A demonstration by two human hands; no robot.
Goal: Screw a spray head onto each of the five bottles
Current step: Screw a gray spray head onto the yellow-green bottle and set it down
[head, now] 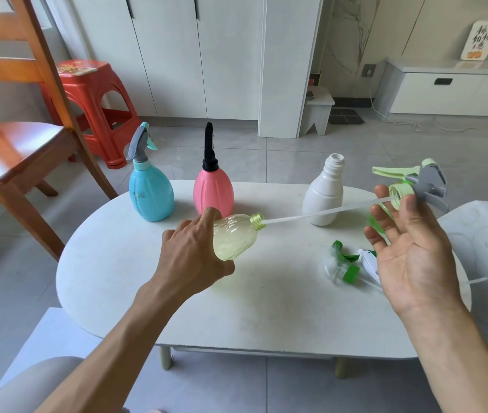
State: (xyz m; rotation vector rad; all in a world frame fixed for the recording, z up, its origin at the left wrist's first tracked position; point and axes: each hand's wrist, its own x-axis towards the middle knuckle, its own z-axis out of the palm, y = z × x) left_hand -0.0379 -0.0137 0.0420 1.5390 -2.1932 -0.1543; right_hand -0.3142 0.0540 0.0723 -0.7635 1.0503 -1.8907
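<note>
left hand [190, 248] reaches forward, fingers wrapped around a pale yellow bottle [234, 235] tilted sideways above the white table [266, 308]. right hand [412, 248], palm up, pinches a green-and-grey spray head [415, 183], its tube tip at the bottle's mouth.

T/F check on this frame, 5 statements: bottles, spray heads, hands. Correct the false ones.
1. The blue bottle has a spray head on it. True.
2. The white bottle is capped. False: its neck is open, no head on it.
3. The left hand grips the yellow-green bottle. True.
4. The right hand holds the green and grey spray head, fully screwed on. False: the head is off the bottle; only the tip of its dip tube is at the bottle's mouth.
5. No loose spray heads lie on the table. False: two loose heads lie by the right hand.
</note>
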